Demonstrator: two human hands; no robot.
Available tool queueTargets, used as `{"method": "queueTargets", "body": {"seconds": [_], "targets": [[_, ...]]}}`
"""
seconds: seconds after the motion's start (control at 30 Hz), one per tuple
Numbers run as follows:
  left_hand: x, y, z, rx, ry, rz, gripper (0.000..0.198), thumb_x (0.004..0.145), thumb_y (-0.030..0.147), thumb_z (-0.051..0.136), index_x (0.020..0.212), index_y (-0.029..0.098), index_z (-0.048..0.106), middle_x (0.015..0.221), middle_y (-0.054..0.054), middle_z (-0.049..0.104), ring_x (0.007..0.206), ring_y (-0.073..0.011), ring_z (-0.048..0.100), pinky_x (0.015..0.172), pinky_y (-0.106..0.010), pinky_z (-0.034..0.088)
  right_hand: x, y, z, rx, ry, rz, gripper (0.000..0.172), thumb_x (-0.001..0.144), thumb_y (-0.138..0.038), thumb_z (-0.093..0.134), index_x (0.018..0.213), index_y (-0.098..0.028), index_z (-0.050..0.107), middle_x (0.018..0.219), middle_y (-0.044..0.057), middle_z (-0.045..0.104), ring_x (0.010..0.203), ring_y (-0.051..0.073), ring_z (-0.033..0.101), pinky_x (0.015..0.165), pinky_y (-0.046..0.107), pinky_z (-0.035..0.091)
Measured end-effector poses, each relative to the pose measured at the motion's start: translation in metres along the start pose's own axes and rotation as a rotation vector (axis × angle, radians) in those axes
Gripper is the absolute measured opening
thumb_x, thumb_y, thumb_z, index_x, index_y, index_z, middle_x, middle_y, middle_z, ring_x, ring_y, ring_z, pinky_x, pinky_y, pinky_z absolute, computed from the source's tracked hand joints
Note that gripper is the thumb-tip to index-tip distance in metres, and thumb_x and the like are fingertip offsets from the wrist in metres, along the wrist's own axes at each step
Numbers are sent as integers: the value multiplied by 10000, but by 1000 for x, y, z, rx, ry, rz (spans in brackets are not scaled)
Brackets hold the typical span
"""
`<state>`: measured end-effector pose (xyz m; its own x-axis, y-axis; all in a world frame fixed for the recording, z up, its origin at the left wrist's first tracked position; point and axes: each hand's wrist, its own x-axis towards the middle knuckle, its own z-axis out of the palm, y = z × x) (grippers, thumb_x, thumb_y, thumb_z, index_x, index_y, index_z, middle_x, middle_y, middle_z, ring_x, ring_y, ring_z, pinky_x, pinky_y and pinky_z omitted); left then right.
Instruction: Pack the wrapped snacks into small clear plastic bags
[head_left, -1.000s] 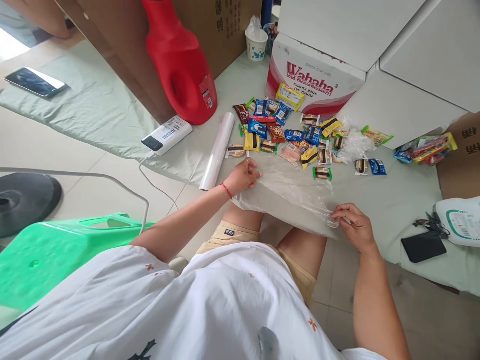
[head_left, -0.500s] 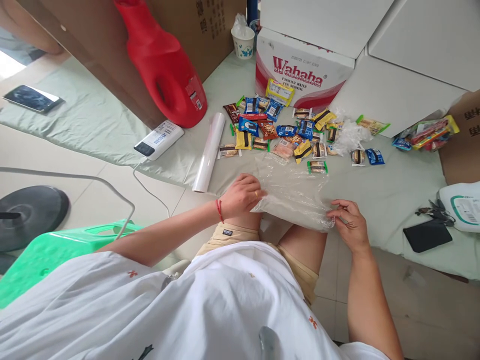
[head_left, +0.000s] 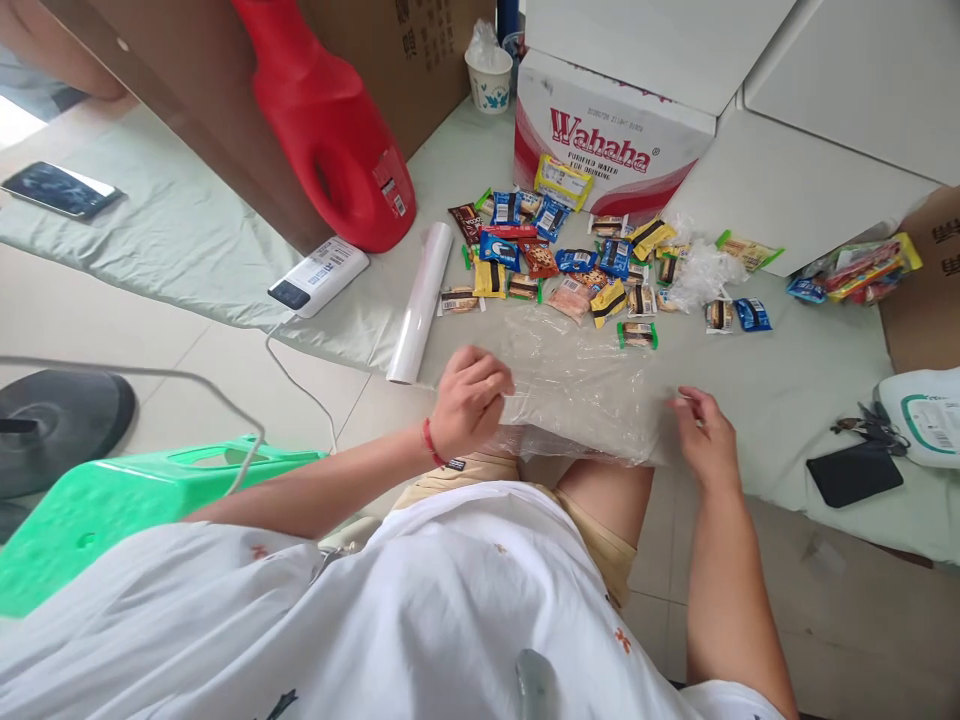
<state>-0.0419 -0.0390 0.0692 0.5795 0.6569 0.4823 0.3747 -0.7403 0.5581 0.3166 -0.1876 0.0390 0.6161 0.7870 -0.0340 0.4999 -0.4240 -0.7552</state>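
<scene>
A wrinkled sheet of clear plastic film [head_left: 581, 405] lies at the near edge of the cloth-covered surface, drooping over my thighs. My left hand [head_left: 471, 400], with a red cord at its wrist, is closed at the film's left edge, fingers curled as if pinching it; the fingertips are partly hidden. Just off the film's right edge is my right hand [head_left: 705, 435], thumb and fingers a little apart and slightly blurred, holding nothing. Several small wrapped snacks [head_left: 536, 260] are scattered beyond the film. A roll of clear plastic [head_left: 420, 305] lies to the left.
Behind the snacks stands a Wahaha water carton [head_left: 611, 140]. A red jug [head_left: 352, 150], a white power bank [head_left: 320, 277] with a cable and a phone [head_left: 61, 190] are leftward. On the right are a black pouch [head_left: 855, 472] and white bottle [head_left: 926, 415]. A green stool [head_left: 112, 510] stands lower left.
My right hand has let go of the film's right corner and moved slightly right. My left hand has shifted a little left and turned, and the film's near edge has spread and sagged.
</scene>
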Motion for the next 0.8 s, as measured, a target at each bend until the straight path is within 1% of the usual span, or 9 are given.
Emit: {"method": "queueTargets", "body": {"seconds": [0.1,0.17,0.23,0.3,0.4,0.53,0.6,0.67,0.8], "targets": [[26,15,24,127,-66,-54,281,1006,242,430,938,198,698,1089,-95,763,1119,-265,606,997,-466,441,24,-18,26,-31,-122,97,639,780,-643,677,1212,-171,690,873,69,753,818,229,661,806,374,506],[33,10,40,207,-191,-37,345,1040,342,430,1170,183,708,1292,-116,728,1310,-294,566,1122,-510,381,33,-27,42,26,-160,130,615,678,-634,745,1080,-169,720,763,34,716,724,204,627,728,344,495],[30,-5,50,270,-318,-15,470,1063,427,404,1394,175,624,1501,-138,612,1462,-311,472,1242,-573,238,38,-31,50,135,-169,138,540,621,-610,776,932,-171,726,720,19,694,673,172,587,668,310,474],[21,-27,53,311,-400,-24,548,1071,467,378,1522,191,522,1616,-143,493,1530,-309,405,1284,-610,121,40,-29,47,225,-143,147,501,606,-593,786,863,-168,721,723,18,690,644,145,553,621,281,447],[11,-56,46,340,-424,-65,613,1068,507,367,1601,211,423,1685,-138,380,1566,-302,358,1297,-622,65,42,-18,31,220,-68,213,494,597,-573,788,871,-166,728,685,-2,656,578,120,484,538,254,384],[10,-71,40,348,-405,-91,660,1049,563,391,1611,217,415,1715,-129,314,1595,-314,296,1297,-641,13,57,-21,12,45,42,156,417,631,-557,736,810,-180,721,674,20,666,586,147,521,546,272,398],[11,-71,40,336,-408,-84,669,1045,581,391,1611,224,416,1721,-122,298,1600,-313,285,1294,-653,-21,71,-42,13,-59,77,53,384,695,-543,695,827,-184,727,706,41,695,614,167,564,582,288,426],[11,-69,40,322,-406,-80,676,1046,595,378,1614,230,410,1726,-117,285,1604,-310,276,1294,-655,-30,90,-77,27,-140,46,-74,365,760,-525,657,868,-186,738,734,49,711,637,182,589,615,300,445],[10,-68,38,301,-410,-84,677,1048,599,371,1612,228,416,1721,-115,297,1602,-316,280,1294,-672,2,134,-160,92,-287,-172,-364,297,856,-442,583,908,-193,737,779,58,723,700,211,617,686,323,475]]}}
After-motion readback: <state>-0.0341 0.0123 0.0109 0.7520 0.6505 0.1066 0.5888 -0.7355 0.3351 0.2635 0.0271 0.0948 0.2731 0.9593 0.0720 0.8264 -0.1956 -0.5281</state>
